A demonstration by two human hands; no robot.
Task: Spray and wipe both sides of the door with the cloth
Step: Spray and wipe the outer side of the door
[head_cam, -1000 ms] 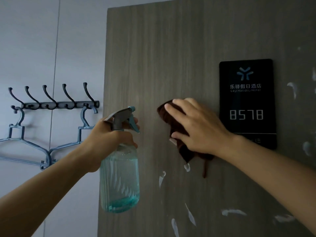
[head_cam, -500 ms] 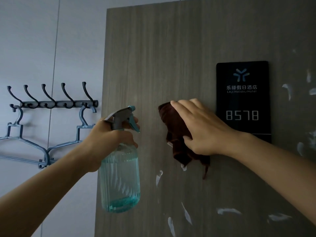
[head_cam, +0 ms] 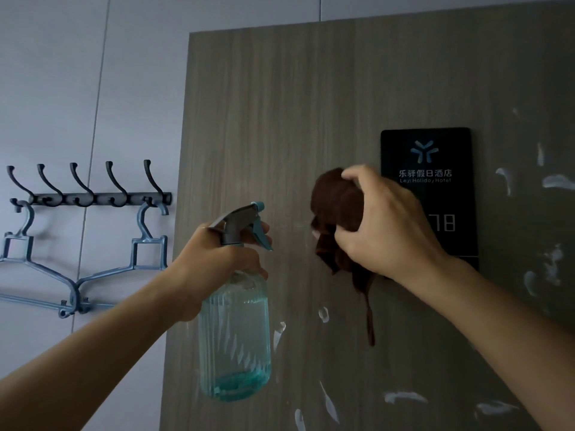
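Note:
The grey-brown wood-grain door (head_cam: 295, 119) fills the middle and right of the view, with white smears across its lower and right parts. My right hand (head_cam: 389, 225) grips a bunched dark brown cloth (head_cam: 336, 209) at the door's face, just left of the black room-number plate (head_cam: 435, 160). A strip of the cloth hangs down below the hand. My left hand (head_cam: 217, 262) holds a clear teal spray bottle (head_cam: 233, 337) by its neck, a finger at the trigger, nozzle toward the door. A little blue liquid sits in the bottle's bottom.
A black rack of hooks (head_cam: 93, 197) is fixed to the white wall left of the door. Two blue-grey hangers (head_cam: 74, 281) hang from it. The door's left edge (head_cam: 179, 213) runs down beside the bottle.
My right hand went from lying flat on the cloth to curling round it and bunching it up, shifting slightly up and right. The view tilted up. The bottle hand barely moved.

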